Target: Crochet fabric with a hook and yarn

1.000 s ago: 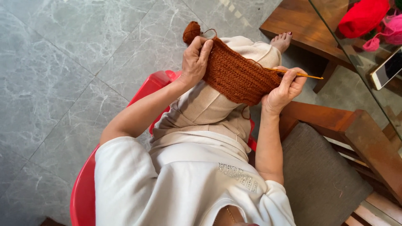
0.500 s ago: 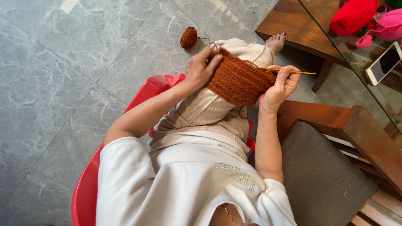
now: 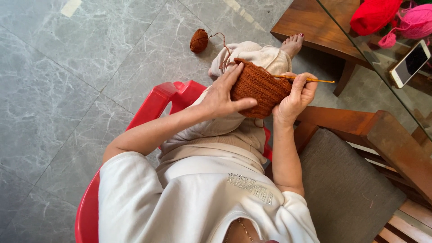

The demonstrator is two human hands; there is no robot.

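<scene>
A red plastic chair (image 3: 153, 108) seats the person. Above its seat, over the lap, the brown crocheted piece (image 3: 258, 87) hangs between both hands. The left hand (image 3: 220, 96) pinches the piece's left edge; the right hand (image 3: 294, 99) clasps its right edge and a crochet hook (image 3: 306, 79). Beyond the chair, a brown yarn ball (image 3: 199, 40) lies on the floor.

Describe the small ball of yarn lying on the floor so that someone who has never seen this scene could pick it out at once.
Start at the grey marble floor, just beyond the seated person's knee. The rust-brown yarn ball lies there alone, its strand running back to the crochet piece of the same colour. The red yarn and pink yarn sit on the glass table instead.
</scene>
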